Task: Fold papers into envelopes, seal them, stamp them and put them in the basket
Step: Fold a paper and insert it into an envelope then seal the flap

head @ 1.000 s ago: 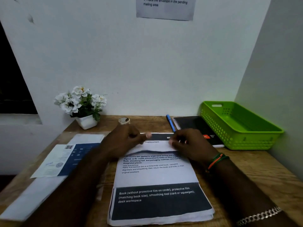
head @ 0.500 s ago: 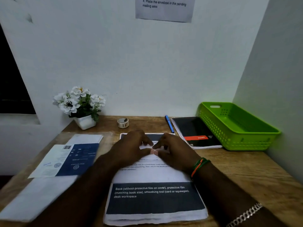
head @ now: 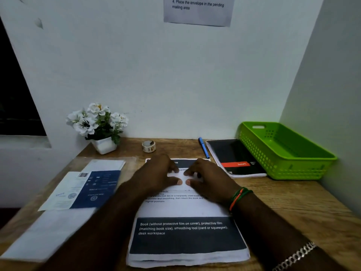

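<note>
A stack of printed papers (head: 185, 237) lies on the wooden desk in front of me. On its far half sits a white folded paper (head: 180, 176), mostly hidden under my hands. My left hand (head: 158, 173) and my right hand (head: 211, 178) rest on it side by side, thumbs and fingertips nearly touching at the middle and pinching the fold. A blue and white envelope (head: 88, 188) lies to the left, with a plain white one (head: 48, 235) nearer me. The green basket (head: 293, 173) stands at the far right, nothing visible inside it.
A small roll of stickers (head: 148, 146) sits at the back centre, a blue pen (head: 203, 147) and a black notebook (head: 234, 155) beside the basket. A white pot of flowers (head: 101, 130) stands at the back left. A printed notice (head: 198, 10) hangs on the wall.
My hands have slid inward along the fold from its two ends and now meet at the middle, pressing the paper flatter.
</note>
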`<state>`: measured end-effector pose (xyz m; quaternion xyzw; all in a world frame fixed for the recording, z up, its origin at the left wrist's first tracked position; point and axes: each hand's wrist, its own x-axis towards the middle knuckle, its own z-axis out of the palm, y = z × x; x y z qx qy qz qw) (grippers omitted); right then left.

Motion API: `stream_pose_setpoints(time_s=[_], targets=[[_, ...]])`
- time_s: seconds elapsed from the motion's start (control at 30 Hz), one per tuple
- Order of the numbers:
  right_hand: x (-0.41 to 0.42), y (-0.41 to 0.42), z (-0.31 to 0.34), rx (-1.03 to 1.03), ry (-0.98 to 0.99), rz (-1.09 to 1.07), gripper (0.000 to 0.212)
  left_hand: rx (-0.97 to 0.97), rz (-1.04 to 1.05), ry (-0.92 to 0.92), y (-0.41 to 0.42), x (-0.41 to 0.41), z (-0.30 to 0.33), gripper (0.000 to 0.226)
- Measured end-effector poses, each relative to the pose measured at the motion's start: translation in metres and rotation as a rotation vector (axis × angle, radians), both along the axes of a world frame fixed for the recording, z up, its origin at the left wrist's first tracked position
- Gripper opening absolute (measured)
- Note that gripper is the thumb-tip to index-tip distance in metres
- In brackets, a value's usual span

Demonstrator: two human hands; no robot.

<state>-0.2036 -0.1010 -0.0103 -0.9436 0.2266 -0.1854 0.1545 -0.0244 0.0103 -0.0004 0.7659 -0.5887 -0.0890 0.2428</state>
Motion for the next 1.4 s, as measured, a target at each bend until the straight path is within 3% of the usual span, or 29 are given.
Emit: stream_pose_setpoints(time_s=[0.17, 0.4, 0.53, 0.63, 0.77, 0.9, 1.23, 1.4], targets=[[-0.003, 0.005, 0.005, -0.102, 0.054, -0.048, 0.031, 0.011, 0.018, 0.012, -0.007, 0.008, -0.002, 0.038], [-0.032, -0.017, 0.023, -0.326, 0.232, -0.375, 0.019, 0.000, 0.007, 0.014, -0.009, 0.011, -0.003, 0.041], [-0.035, -0.024, 0.021, -0.304, 0.187, -0.379, 0.020, 0.015, 0.016, 0.003, -0.011, 0.008, 0.000, 0.040], [-0.026, -0.022, 0.016, -0.225, 0.070, -0.265, 0.026, 0.011, 0.019, 0.007, -0.012, 0.008, 0.001, 0.037], [-0.013, -0.022, 0.004, -0.096, 0.075, -0.122, 0.031, 0.005, -0.003, -0.016, -0.013, 0.011, -0.004, 0.031], [-0.011, -0.027, 0.000, -0.045, 0.047, -0.121, 0.028, 0.005, 0.019, -0.067, -0.010, 0.015, -0.009, 0.036], [-0.011, -0.030, -0.007, 0.034, -0.068, -0.129, 0.020, -0.100, -0.009, 0.072, -0.009, 0.015, -0.013, 0.039], [-0.008, -0.027, -0.001, 0.147, -0.258, -0.157, 0.009, -0.228, -0.005, 0.101, -0.013, 0.004, -0.008, 0.017]])
